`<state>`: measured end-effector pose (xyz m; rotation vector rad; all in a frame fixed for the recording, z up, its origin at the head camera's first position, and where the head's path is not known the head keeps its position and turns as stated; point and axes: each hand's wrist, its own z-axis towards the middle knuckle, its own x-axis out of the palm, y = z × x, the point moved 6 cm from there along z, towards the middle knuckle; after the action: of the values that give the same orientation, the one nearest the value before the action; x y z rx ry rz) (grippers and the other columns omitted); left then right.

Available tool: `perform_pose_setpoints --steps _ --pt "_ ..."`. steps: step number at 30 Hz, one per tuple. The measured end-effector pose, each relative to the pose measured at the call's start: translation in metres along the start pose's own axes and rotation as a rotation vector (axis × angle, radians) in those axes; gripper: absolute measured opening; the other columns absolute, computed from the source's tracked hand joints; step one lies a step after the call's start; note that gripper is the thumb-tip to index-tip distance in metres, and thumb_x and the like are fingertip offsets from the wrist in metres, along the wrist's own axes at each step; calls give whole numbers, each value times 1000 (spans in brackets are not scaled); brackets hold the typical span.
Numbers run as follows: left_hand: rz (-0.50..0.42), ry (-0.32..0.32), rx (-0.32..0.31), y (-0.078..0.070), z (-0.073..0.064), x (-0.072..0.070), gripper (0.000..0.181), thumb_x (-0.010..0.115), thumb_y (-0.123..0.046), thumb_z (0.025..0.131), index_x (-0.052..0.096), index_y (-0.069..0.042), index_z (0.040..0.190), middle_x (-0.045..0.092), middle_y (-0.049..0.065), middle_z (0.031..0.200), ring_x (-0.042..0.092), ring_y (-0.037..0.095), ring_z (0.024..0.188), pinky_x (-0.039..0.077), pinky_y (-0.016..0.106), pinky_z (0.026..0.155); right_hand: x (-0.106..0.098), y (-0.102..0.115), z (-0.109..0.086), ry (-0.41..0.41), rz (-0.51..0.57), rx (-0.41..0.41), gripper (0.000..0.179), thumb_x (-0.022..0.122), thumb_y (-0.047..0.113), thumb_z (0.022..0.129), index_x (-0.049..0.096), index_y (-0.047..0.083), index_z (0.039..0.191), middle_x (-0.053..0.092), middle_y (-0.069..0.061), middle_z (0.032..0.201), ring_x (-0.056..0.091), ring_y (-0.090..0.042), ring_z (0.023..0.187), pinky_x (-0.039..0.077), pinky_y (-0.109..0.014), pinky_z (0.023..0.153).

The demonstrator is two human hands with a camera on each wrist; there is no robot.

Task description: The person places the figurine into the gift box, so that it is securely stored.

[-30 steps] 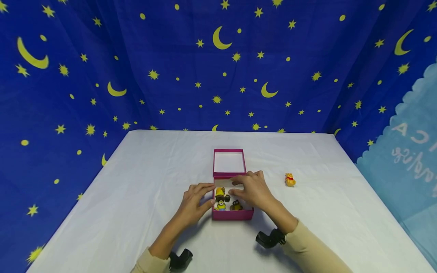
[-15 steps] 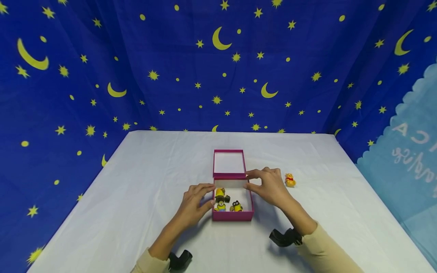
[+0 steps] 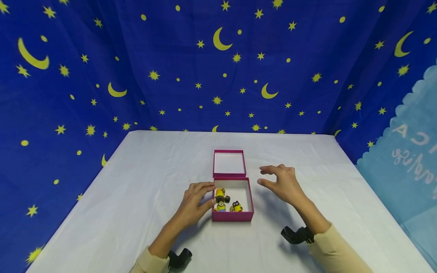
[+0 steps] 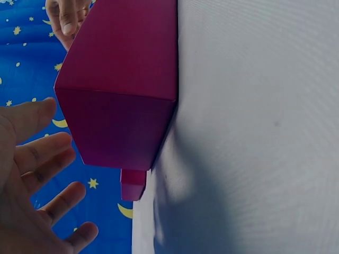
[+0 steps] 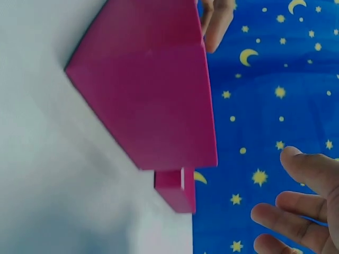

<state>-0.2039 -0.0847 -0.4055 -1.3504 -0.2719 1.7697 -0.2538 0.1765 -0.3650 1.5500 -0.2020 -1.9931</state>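
On the table stands a magenta box (image 3: 233, 216) with a white inside, its top off. Three yellow Minion figurines lie in it: one (image 3: 220, 194) on its side at the left, one in blue overalls (image 3: 221, 206) at the front left, one with dark goggles (image 3: 236, 206) at the front right. My left hand (image 3: 195, 203) has its fingertips and thumb right at the box's left rim, fingers spread in the left wrist view. To the right of the box my right hand (image 3: 285, 185) hovers with thumb and fingers apart, holding nothing.
Behind the box lies its magenta lid (image 3: 229, 163), white inside up. A white cloth covers the table (image 3: 164, 163). A blue curtain (image 3: 184, 68) with moons and stars hangs at the back and sides. Black wrist mounts (image 3: 297, 235) stick out under both wrists.
My right hand has moved from over the box out to the right, now covering the spot where an orange Pooh figurine showed. The left hand has stayed at the left rim.
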Motion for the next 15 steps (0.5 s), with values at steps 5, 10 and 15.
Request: perform_pose_setpoints --steps 5,10,15 --pt "-31 32 -17 0 2 2 42 67 -18 86 60 -7 126 56 5 134 45 28 122 31 51 96 -5 -14 -1 1 -2 17 40 75 29 79 68 11 114 72 -6 106 57 -26 95 28 -45 88" --pt "-66 58 -36 2 3 4 41 66 -17 87 60 -7 126 55 7 136 43 28 124 29 50 97 -8 -28 -3 6 -5 35 42 74 31 80 67 10 116 71 -8 108 56 -27 91 27 -45 87" --pt "-86 63 -40 3 3 4 40 66 -18 86 61 -6 124 55 5 136 43 28 125 28 50 98 -13 -43 -4 3 1 49 43 73 31 81 65 9 117 70 -11 110 56 -30 94 27 -48 88"
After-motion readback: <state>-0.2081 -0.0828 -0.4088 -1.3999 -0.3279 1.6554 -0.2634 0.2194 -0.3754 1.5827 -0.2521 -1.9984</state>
